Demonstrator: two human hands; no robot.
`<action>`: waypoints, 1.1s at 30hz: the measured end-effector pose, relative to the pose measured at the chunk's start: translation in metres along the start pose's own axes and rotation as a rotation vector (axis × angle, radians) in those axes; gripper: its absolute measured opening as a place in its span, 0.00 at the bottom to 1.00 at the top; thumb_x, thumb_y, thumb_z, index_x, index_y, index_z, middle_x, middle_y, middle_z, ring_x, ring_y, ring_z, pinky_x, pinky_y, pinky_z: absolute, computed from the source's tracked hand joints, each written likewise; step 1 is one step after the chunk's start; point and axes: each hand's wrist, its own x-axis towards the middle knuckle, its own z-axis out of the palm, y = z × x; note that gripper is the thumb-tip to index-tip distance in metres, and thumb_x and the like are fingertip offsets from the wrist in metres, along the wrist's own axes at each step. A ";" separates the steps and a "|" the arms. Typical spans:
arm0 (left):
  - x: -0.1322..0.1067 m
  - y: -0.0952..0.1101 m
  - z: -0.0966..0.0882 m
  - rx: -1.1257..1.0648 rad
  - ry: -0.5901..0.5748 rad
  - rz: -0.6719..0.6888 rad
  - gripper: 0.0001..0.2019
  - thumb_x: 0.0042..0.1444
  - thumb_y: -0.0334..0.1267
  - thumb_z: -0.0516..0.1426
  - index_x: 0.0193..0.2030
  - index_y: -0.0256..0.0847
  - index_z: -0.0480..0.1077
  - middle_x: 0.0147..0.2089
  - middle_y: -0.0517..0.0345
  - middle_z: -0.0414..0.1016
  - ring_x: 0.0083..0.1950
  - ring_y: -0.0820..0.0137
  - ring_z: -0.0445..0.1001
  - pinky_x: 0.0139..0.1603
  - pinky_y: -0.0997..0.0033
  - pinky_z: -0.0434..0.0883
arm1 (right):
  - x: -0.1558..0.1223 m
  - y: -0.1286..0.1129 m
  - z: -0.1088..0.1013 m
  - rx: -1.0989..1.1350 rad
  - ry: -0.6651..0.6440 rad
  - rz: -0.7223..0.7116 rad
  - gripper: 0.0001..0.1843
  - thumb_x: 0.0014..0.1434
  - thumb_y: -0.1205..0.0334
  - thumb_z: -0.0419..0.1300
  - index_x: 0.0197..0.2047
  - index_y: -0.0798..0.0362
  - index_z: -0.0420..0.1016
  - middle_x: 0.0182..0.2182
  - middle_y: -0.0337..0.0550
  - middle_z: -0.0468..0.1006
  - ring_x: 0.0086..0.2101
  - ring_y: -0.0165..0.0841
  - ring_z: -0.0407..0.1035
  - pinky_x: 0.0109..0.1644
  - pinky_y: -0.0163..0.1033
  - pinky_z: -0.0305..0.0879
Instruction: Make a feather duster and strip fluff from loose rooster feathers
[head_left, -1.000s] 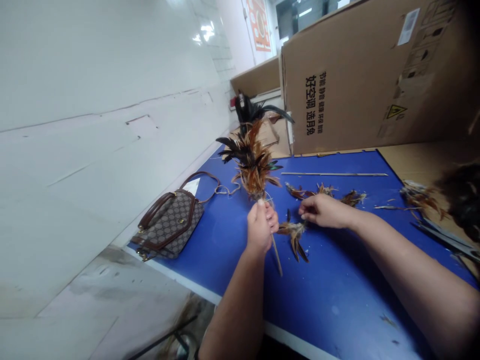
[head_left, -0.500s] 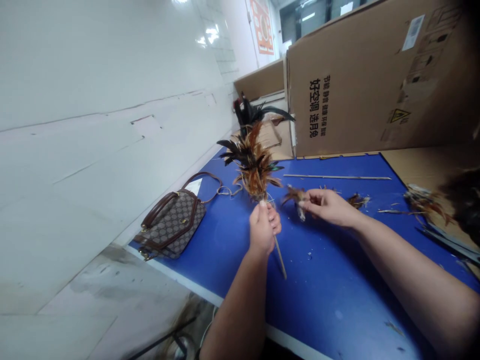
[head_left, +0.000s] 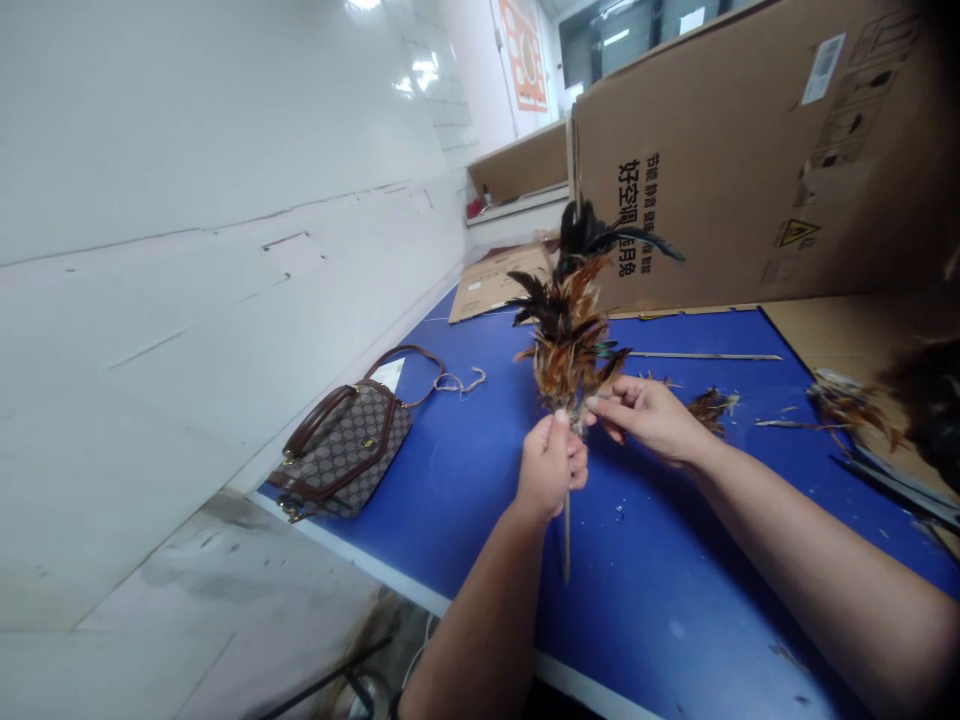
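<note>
A feather duster (head_left: 568,335) with brown and black feathers stands upright above the blue table. My left hand (head_left: 551,468) is closed round its thin stick (head_left: 567,545), just under the feathers. Pinched in my right hand (head_left: 651,418) is a small bunch of brown feathers (head_left: 609,376), laid against the lowest feathers of the duster on the right side. The fingers partly hide where the bunch meets the stick. On the table behind my right wrist lies another small feather bunch (head_left: 711,408).
A patterned handbag (head_left: 349,450) sits at the left edge of the blue table (head_left: 465,500). Behind stands a large cardboard box (head_left: 720,200). A bare stick (head_left: 705,356) lies near it. More feathers (head_left: 855,405) lie at the right, and a string (head_left: 461,380) trails beside the handbag.
My left hand has moved the duster to the right and made it more upright. My right hand has brought its feather bunch left against the duster's base.
</note>
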 end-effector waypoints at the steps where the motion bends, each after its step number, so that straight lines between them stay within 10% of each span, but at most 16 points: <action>1: 0.000 -0.001 0.000 0.009 -0.017 -0.004 0.24 0.60 0.63 0.60 0.39 0.42 0.64 0.25 0.71 0.52 0.18 0.82 0.49 0.15 0.83 0.50 | 0.000 0.001 0.000 -0.008 0.009 -0.003 0.24 0.55 0.40 0.70 0.32 0.54 0.75 0.27 0.41 0.80 0.20 0.25 0.63 0.23 0.34 0.58; 19: -0.001 0.004 -0.009 -0.162 -0.192 -0.101 0.20 0.64 0.58 0.59 0.41 0.41 0.64 0.24 0.72 0.50 0.18 0.82 0.44 0.13 0.85 0.48 | 0.001 0.002 0.004 -0.041 0.090 -0.021 0.24 0.58 0.39 0.68 0.37 0.53 0.74 0.19 0.35 0.72 0.19 0.27 0.64 0.22 0.34 0.60; 25: -0.002 0.016 -0.015 -0.356 -0.296 -0.145 0.15 0.68 0.51 0.56 0.41 0.41 0.63 0.25 0.71 0.48 0.19 0.81 0.38 0.12 0.85 0.45 | -0.002 0.004 0.010 0.042 -0.145 0.063 0.31 0.57 0.40 0.69 0.53 0.53 0.71 0.30 0.41 0.80 0.25 0.32 0.72 0.28 0.39 0.73; 33: -0.006 0.021 -0.020 -0.558 -0.363 -0.224 0.11 0.72 0.44 0.52 0.40 0.41 0.62 0.27 0.70 0.43 0.21 0.79 0.35 0.13 0.84 0.41 | -0.001 0.007 0.002 -0.143 -0.028 -0.054 0.25 0.61 0.38 0.64 0.39 0.56 0.78 0.21 0.35 0.71 0.19 0.27 0.63 0.24 0.34 0.60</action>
